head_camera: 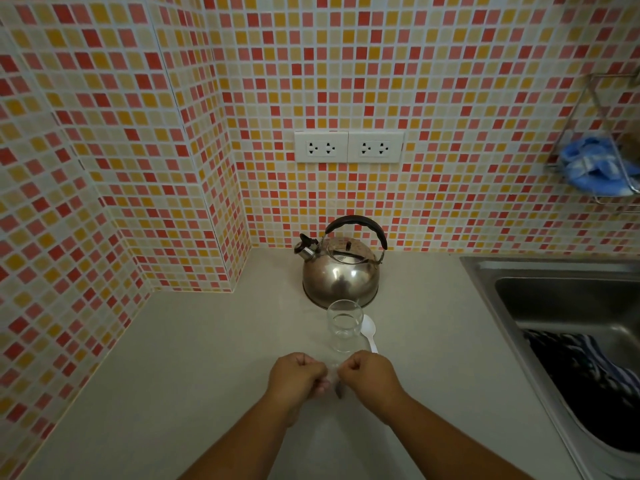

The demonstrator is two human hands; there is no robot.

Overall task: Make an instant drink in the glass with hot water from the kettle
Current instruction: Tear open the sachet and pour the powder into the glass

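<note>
A steel kettle (341, 271) with a black handle stands at the back of the counter, spout to the left. Just in front of it stands a clear empty glass (345, 325), upright. A white plastic spoon (369, 332) lies to the right of the glass, touching or nearly touching it. Near the front, my left hand (298, 377) and my right hand (369, 375) are both closed on a small, thin packet (336, 384) held between them; the packet is mostly hidden by the fingers.
The pale counter (194, 358) meets tiled walls at the left and back. A steel sink (568, 306) at the right holds dark striped cloth. Two wall sockets (348, 147) sit above the kettle. A wire rack (599, 168) with a blue cloth hangs at the upper right.
</note>
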